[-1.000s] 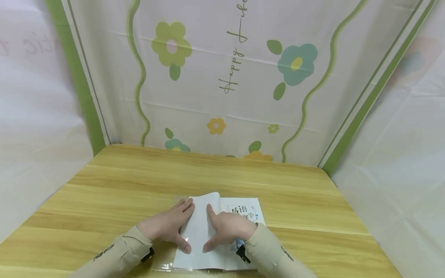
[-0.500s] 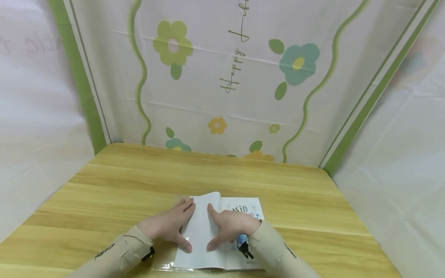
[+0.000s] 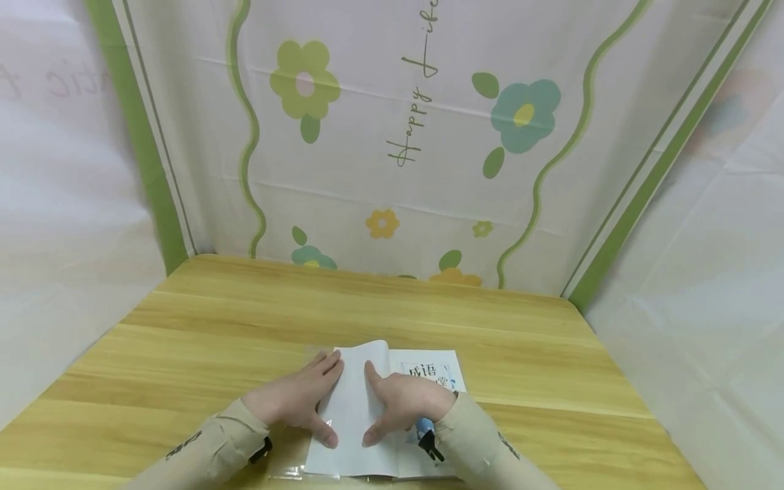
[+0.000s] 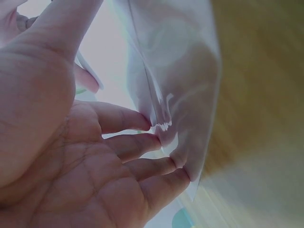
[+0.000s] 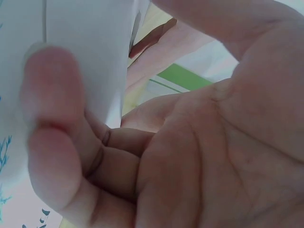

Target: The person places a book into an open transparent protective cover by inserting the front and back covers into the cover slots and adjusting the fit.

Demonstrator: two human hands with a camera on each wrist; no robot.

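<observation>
Pale wooden surface (image 3: 245,327) fills the lower half of the head view, backed by a white curtain printed with flowers and green stripes (image 3: 398,136). At lower centre lies a thin white paper booklet with black characters on its cover (image 3: 429,371), over a clear plastic sleeve (image 4: 185,90). The left hand (image 3: 294,401) rests flat on the booklet's raised left leaf, fingers (image 4: 142,142) straight and close together, tips touching the plastic. The right hand (image 3: 401,401) presses just beside it, thumb spread, fingers (image 5: 57,142) bent against the paper.
</observation>
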